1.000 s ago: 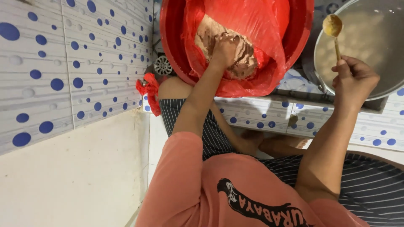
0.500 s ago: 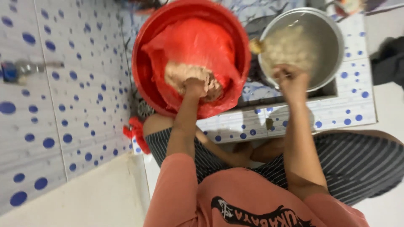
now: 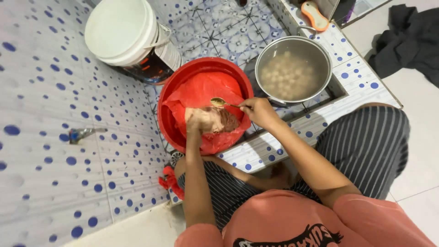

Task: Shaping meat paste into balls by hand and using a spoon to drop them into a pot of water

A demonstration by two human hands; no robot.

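The left hand (image 3: 200,120) is closed around a lump of pinkish-brown meat paste (image 3: 225,121), squeezing it inside the red basin (image 3: 170,103). The right hand (image 3: 257,110) is pinched shut on the handle of a spoon (image 3: 220,102) — its long axis runs nearly level across the scene, bowl end pointing left toward the left hand, handle end back at the right fingers. The spoon's bowl sits just above the paste, close to the left thumb. The two hands are near each other but apart.

The basin is lined with a red plastic sheet (image 3: 206,89), crumpled around the paste. Just right and farther off stands a steel pot (image 3: 320,52) of cloudy water with pale round balls in it, set on a blue-dotted tiled ledge (image 3: 356,77). Far left — a white lidded bucket (image 3: 121,29) lying on its side, with a dark band and a pale rectangular label on its wall. At the far edge lies an orange-and-white brush (image 3: 313,13); a dark cloth (image 3: 409,41) is heaped at far right.
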